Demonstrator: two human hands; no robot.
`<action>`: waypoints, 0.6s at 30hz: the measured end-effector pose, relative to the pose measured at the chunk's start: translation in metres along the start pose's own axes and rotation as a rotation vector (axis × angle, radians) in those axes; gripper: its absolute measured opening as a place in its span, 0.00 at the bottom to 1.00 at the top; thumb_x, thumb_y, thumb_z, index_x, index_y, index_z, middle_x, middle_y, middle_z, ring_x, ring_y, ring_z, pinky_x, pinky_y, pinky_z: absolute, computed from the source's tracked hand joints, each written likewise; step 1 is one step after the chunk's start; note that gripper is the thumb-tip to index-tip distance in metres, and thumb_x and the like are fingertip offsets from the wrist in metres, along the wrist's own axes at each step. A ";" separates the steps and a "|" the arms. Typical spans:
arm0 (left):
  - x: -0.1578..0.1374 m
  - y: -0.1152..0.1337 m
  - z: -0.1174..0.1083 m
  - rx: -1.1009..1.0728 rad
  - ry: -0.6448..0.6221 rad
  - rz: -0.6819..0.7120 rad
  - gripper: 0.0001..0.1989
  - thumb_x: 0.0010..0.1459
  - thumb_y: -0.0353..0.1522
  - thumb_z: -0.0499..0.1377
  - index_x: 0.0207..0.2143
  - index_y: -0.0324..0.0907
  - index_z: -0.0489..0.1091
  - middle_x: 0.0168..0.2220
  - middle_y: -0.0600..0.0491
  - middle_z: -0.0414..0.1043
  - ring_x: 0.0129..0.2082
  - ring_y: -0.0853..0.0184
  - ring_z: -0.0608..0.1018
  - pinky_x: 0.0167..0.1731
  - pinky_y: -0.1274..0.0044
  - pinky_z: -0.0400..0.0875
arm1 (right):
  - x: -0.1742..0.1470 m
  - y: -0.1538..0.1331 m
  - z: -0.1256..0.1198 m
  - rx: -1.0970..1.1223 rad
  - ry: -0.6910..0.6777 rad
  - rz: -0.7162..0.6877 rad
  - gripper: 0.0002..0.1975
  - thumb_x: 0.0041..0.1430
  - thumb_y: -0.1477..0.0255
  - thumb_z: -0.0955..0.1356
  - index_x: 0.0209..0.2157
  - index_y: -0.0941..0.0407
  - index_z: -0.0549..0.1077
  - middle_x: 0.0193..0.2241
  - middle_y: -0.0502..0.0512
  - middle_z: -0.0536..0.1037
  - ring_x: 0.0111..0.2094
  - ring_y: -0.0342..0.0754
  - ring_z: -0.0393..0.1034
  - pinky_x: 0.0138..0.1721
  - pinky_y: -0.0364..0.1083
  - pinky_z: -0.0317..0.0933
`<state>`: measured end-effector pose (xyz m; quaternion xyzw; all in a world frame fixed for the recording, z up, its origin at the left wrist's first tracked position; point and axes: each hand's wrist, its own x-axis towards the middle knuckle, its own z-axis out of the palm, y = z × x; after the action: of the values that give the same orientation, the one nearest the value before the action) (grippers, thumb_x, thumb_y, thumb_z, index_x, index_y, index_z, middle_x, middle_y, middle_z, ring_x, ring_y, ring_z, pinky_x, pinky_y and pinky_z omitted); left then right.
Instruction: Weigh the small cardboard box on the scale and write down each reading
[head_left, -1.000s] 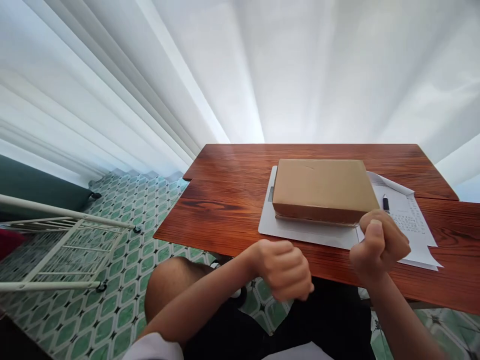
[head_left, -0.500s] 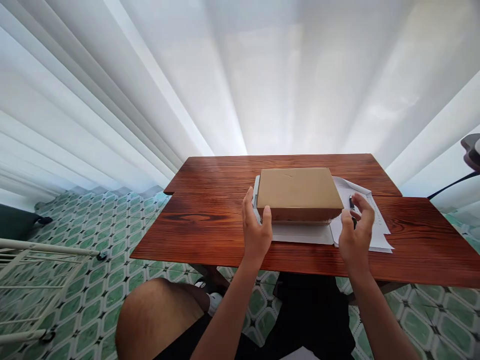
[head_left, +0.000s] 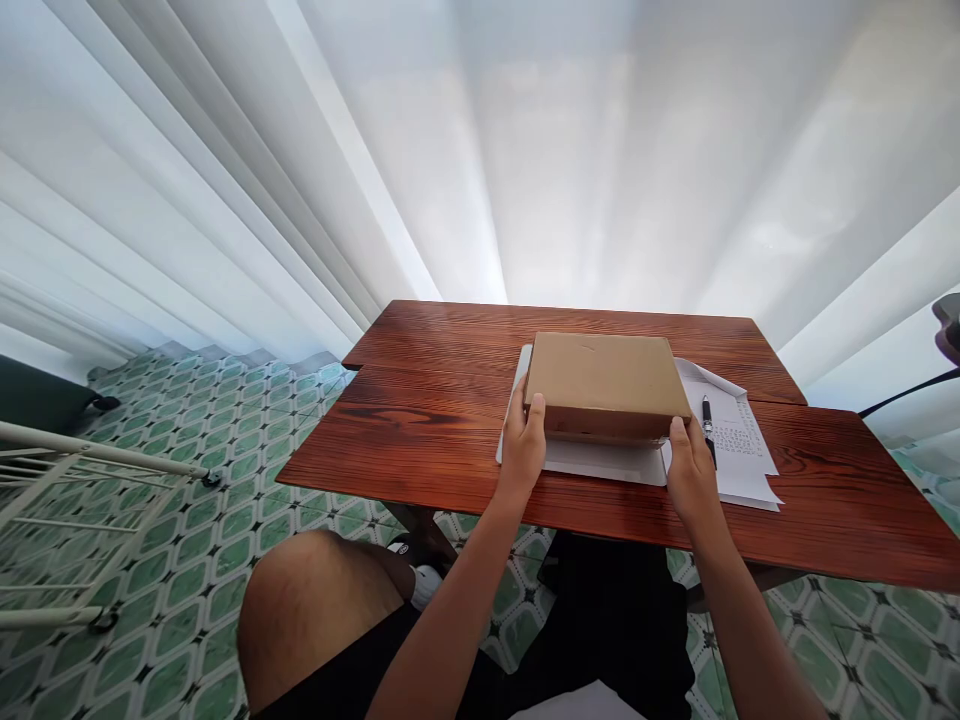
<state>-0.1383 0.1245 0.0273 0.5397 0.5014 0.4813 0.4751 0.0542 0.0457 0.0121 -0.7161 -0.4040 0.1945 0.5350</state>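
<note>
Brown cardboard box point(head_left: 607, 375) lying on a white flat panel point(head_left: 600, 461) atop a reddish wooden table point(head_left: 420, 440). Left hand point(head_left: 523, 442) curled about the near left corner, thumb at the front, fingers along the side; right hand point(head_left: 691, 468) clasping the near right corner, thumb likewise at the front, fingers partly hidden. To the right, just beside the box, paper sheets point(head_left: 739, 465) bearing writing, with a black pen point(head_left: 706, 414) on top. Behind, white curtain point(head_left: 562, 150); at left, pale wire rack point(head_left: 112, 449) on green tiled floor point(head_left: 247, 440).
</note>
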 end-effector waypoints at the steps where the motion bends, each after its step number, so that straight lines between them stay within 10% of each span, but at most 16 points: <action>1: 0.000 0.000 0.001 -0.012 -0.002 -0.003 0.29 0.69 0.46 0.49 0.68 0.46 0.57 0.70 0.52 0.55 0.70 0.62 0.58 0.67 0.71 0.56 | 0.000 0.001 0.001 -0.014 0.006 -0.014 0.33 0.69 0.50 0.56 0.65 0.55 0.64 0.62 0.64 0.69 0.65 0.60 0.60 0.65 0.58 0.54; 18: -0.002 -0.007 0.004 -0.089 0.034 -0.003 0.29 0.69 0.47 0.50 0.68 0.48 0.58 0.70 0.54 0.54 0.71 0.62 0.57 0.70 0.68 0.52 | 0.000 -0.007 0.000 -0.050 0.071 -0.021 0.31 0.69 0.50 0.56 0.58 0.57 0.71 0.56 0.66 0.74 0.57 0.61 0.67 0.58 0.59 0.58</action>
<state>-0.1350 0.1226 0.0204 0.5091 0.4883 0.5112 0.4909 0.0514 0.0469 0.0186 -0.7313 -0.3969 0.1530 0.5331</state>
